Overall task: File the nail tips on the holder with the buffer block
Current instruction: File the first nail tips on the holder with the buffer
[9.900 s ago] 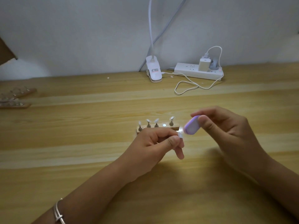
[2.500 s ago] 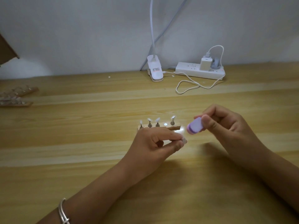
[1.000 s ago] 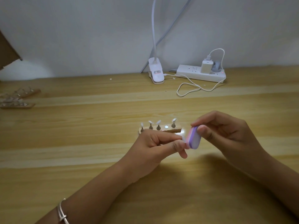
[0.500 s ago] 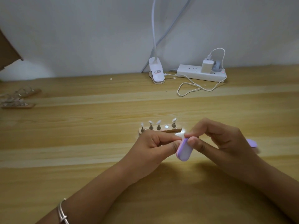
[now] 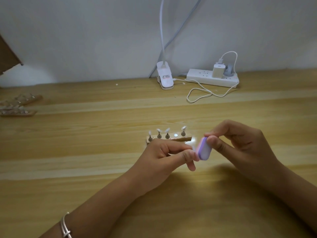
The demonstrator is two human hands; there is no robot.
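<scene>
A small wooden holder (image 5: 178, 139) lies at the middle of the table with several clear nail tips on metal stands and one bare magnet spot. Just in front of it, my left hand (image 5: 164, 156) pinches a nail tip (image 5: 193, 148) between thumb and forefinger; most of that tip is hidden by the fingers. My right hand (image 5: 240, 145) grips a lilac and pink buffer block (image 5: 204, 148) between thumb and fingers. The block's pink side lies against the pinched nail tip.
A white clip lamp base (image 5: 165, 78) and a white power strip (image 5: 212, 78) with a charger and looped cable (image 5: 202, 96) stand along the back wall. Two more wooden holders (image 5: 18, 105) with tips lie at the far left. A brown cardboard corner (image 5: 6, 55) shows at the left.
My right hand has turned the buffer block more upright and lifted it slightly against the nail tip. My left hand has stayed in place in front of the holder.
</scene>
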